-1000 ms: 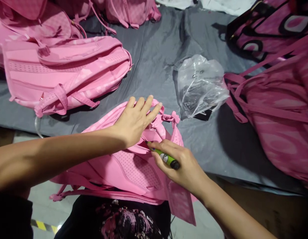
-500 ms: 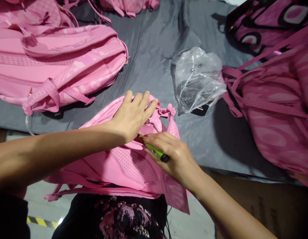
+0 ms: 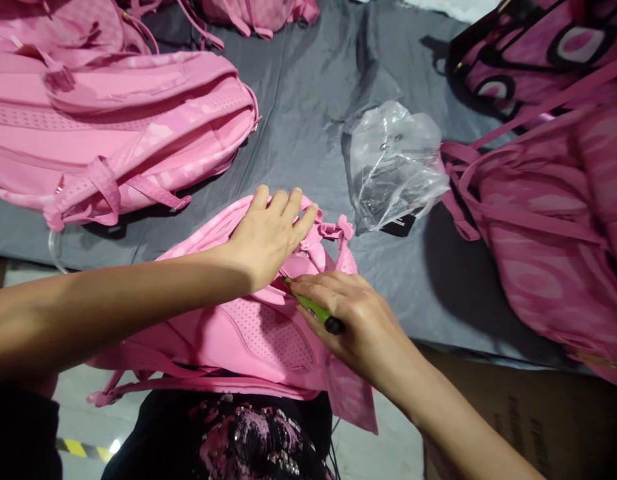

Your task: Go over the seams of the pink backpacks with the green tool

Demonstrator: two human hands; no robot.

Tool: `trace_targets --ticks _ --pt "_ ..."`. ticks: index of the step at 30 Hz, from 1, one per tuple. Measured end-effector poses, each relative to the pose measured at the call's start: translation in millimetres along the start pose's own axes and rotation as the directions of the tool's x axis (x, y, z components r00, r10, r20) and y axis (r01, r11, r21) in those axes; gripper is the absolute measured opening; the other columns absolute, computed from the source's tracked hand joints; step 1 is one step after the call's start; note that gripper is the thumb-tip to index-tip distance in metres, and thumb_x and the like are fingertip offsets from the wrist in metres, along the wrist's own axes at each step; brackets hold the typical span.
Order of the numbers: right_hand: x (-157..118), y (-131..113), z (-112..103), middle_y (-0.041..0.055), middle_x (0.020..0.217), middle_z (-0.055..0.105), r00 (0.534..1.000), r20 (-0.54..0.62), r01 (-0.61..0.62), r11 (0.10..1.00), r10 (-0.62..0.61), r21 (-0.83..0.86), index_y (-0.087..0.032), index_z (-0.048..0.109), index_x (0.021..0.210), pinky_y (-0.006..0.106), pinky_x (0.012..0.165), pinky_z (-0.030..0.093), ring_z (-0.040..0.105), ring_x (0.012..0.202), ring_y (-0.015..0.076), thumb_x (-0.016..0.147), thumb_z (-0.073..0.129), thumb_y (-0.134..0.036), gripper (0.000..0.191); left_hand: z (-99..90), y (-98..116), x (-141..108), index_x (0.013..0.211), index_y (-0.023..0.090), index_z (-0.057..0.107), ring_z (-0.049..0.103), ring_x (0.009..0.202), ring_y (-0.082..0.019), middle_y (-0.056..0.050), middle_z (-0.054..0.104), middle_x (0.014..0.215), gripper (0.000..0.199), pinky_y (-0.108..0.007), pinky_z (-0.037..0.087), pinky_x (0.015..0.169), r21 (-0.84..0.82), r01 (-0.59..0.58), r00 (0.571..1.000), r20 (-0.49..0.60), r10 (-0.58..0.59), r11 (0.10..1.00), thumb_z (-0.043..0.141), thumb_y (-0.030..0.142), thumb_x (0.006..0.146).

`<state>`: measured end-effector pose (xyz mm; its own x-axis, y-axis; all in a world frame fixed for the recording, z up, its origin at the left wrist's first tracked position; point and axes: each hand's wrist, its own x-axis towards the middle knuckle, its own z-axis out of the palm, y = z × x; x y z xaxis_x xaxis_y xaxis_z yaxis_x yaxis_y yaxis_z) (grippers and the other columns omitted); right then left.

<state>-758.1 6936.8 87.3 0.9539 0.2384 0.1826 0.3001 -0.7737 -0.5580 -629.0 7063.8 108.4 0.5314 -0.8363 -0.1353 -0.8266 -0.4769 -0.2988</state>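
Observation:
A pink backpack (image 3: 198,340) lies at the table's front edge, its mesh-patterned padded panel facing up and its lower side against the person's clothing. My left hand (image 3: 268,237) rests on its upper part, palm down, fingers stretched out over the far edge. Gripped in my right hand (image 3: 356,313) is a green marker-like tool (image 3: 316,310) with a black end, slanting toward a fold of the backpack just below my left hand. The fold and my left wrist partly hide the tool's front tip.
Another pink backpack (image 3: 138,127) lies on the left, with more pink bags behind it. A crumpled clear plastic bag (image 3: 396,167) sits on the grey table cover (image 3: 298,113). On the right stand a pink backpack (image 3: 548,233) and a black-trimmed pink bag (image 3: 533,60). A cardboard box (image 3: 488,400) shows below.
My right hand and the green tool have shifted slightly right and down. My left hand stays on the backpack, almost unmoved. The view itself has moved a little.

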Motion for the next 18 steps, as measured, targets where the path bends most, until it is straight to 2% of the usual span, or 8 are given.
trace_targets --ticks 8,13,18 --pt "2.8 -8.2 2.9 0.008 0.101 0.075 0.999 -0.034 -0.042 0.995 0.039 -0.089 -0.016 0.069 0.104 0.038 0.077 0.049 0.067 0.089 0.0234 0.089 0.06 -0.011 0.019 2.9 -0.3 0.0 0.156 0.019 0.025 0.043 0.128 -0.034 -0.016 0.03 0.158 0.07 -0.05 0.027 0.11 -0.015 0.017 0.999 -0.039 -0.018 1.0 0.053 0.028 0.092" --pt "4.2 -12.1 2.9 0.0077 0.097 0.075 0.997 -0.049 -0.062 0.991 0.056 -0.12 -0.016 0.071 0.1 0.038 0.075 0.048 0.067 0.087 0.0245 0.086 0.063 -0.012 0.017 1.1 -1.9 -0.1 0.155 0.016 0.025 0.045 0.125 -0.035 -0.019 0.031 0.156 0.07 -0.051 0.03 0.107 0.0 -0.008 1.0 -0.027 0.008 1.0 0.052 0.027 0.091" --pt "5.5 -12.3 5.2 0.0064 0.091 0.075 0.995 -0.066 -0.089 0.986 0.08 -0.144 -0.017 0.071 0.097 0.039 0.073 0.048 0.069 0.083 0.0254 0.085 0.064 -0.014 0.015 1.5 -0.8 -0.7 0.156 0.017 0.024 0.043 0.127 -0.035 -0.018 0.029 0.157 0.072 -0.05 0.028 0.109 -0.014 -0.004 1.0 -0.016 0.004 1.0 0.053 0.028 0.091"
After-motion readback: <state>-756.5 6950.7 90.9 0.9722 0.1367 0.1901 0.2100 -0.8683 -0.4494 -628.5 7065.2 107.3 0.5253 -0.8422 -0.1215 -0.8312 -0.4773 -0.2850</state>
